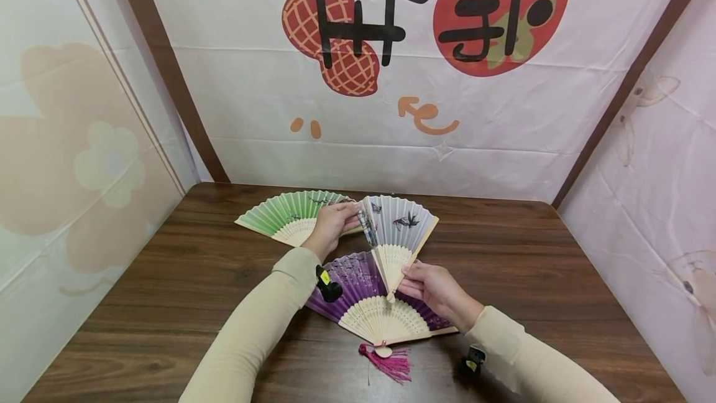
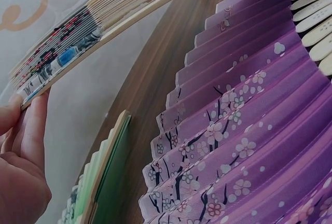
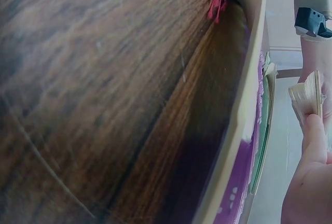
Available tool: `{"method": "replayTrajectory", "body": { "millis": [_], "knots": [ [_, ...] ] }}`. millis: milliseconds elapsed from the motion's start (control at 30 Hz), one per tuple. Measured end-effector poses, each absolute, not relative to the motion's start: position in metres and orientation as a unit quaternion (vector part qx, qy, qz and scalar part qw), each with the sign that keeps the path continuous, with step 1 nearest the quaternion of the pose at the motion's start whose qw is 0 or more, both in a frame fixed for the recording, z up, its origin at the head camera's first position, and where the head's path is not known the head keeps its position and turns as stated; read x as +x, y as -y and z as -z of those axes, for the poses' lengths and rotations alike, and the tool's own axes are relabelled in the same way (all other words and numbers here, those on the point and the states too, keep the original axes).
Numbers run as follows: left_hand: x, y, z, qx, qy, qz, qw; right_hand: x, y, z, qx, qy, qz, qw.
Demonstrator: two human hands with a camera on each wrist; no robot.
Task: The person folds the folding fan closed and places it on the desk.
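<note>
A partly spread grey-white folding fan with dark printed figures is held up above the table between both hands. My left hand pinches its left outer edge; in the left wrist view the thumb and fingers grip the pleated edge. Near the pivot, my right hand holds the fan's right side by its pale sticks. Below it lies a spread purple folding fan with blossom prints, partly covered by the grey-white fan and right hand. A magenta tassel hangs from its pivot end.
Behind the left hand, a spread green folding fan lies near the back of the dark wooden table. A printed white cloth wall rises behind the table, with more cloth panels at both sides.
</note>
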State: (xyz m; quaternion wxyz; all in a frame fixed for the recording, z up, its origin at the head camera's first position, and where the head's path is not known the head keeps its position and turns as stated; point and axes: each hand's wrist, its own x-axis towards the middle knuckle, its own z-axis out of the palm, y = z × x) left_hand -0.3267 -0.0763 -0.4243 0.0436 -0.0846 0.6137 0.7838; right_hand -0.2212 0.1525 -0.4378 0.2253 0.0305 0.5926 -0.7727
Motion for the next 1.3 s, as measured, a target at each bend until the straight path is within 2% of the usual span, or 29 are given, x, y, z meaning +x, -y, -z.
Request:
{"method": "replayTrajectory", "body": {
  "millis": [167,433,1300],
  "knots": [
    [-0.3265,0.0756,0.4257,-0.082,-0.609,-0.788,0.047,-0.2204,-0.1554,0.4430,-0.001,-0.575,0.787,0.223],
    [-0.3264,0.0746,0.4281,-0.076,-0.603,-0.792,0.046,-0.2197,-0.1495,0.4367,0.043,-0.594,0.769,0.231],
    [-0.3238,0.0671,0.4260,-0.062,-0.573,-0.815,0.063,-0.2176,-0.1456,0.4336,0.051,-0.614,0.757,0.218]
  ]
}}
